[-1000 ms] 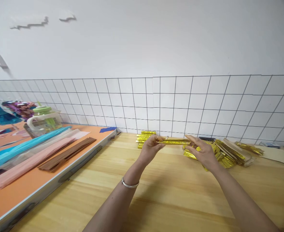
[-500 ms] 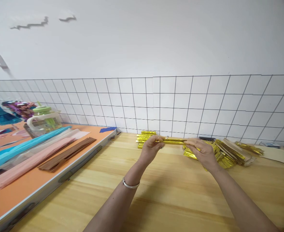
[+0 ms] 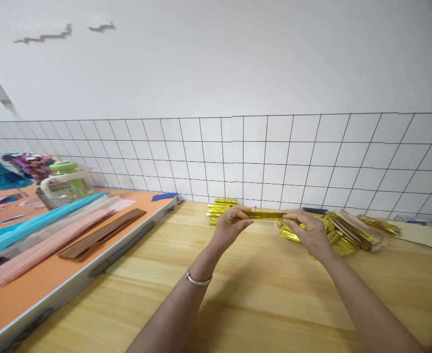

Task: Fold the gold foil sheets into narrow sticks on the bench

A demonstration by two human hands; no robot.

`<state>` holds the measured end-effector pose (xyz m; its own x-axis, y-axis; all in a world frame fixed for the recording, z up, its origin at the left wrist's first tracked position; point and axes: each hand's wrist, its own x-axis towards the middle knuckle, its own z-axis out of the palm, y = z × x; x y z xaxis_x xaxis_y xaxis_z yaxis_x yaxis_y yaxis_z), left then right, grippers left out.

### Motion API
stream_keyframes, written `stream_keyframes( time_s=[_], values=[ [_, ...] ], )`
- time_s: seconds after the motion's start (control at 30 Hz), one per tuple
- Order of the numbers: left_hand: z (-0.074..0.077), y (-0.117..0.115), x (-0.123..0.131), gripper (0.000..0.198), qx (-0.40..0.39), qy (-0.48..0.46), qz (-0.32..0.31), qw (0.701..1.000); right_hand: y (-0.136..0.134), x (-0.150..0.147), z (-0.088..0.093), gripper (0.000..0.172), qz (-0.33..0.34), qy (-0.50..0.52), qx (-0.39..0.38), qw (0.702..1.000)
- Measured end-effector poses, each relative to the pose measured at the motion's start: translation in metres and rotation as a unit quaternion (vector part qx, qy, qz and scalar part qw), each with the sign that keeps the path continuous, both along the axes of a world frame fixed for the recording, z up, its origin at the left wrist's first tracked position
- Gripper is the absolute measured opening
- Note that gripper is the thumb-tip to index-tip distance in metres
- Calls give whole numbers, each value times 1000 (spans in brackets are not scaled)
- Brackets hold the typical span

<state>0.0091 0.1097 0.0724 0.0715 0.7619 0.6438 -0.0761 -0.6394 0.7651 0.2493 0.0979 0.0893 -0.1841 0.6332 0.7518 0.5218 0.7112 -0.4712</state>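
Between my two hands a narrow gold foil strip is stretched level above the table. My left hand pinches its left end between thumb and fingers. The right end is pinched by my right hand. Behind my left hand lies a row of shiny gold foil pieces, partly hidden by the fingers. A loose heap of gold foil strips rests beside and behind my right hand. A silver bangle circles my left wrist.
On the left, an orange-topped table holds brown folded paper, pink paper, blue paper and a pitcher with a green lid. A black wire grid stands along the white wall. A pale sheet lies at right.
The foil strip has turned between my fingers, so its flat side now shows broader than the thin edge before. Both hands stay in almost the same place.
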Motion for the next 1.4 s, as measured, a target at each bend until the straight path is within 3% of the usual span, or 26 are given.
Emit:
stream_keyframes(
  time_s=[0.43,0.63,0.87,1.17,1.4],
  values=[
    [-2,0,4,21,-57,-27,2,998,-2,-2,-2,18,-56,33,-59,996],
    [-1,-1,3,19,-47,-19,9,999,4,2,-5,37,-27,19,-98,995],
    [-3,1,3,19,-43,-29,9,999,2,3,0,21,1,-66,-98,993],
    [-10,7,-2,12,-17,108,68,992,7,6,-5,19,7,-105,-53,993],
    [-12,1,6,7,51,199,74,976,10,0,-11,22,-21,-247,11,969]
  ],
)
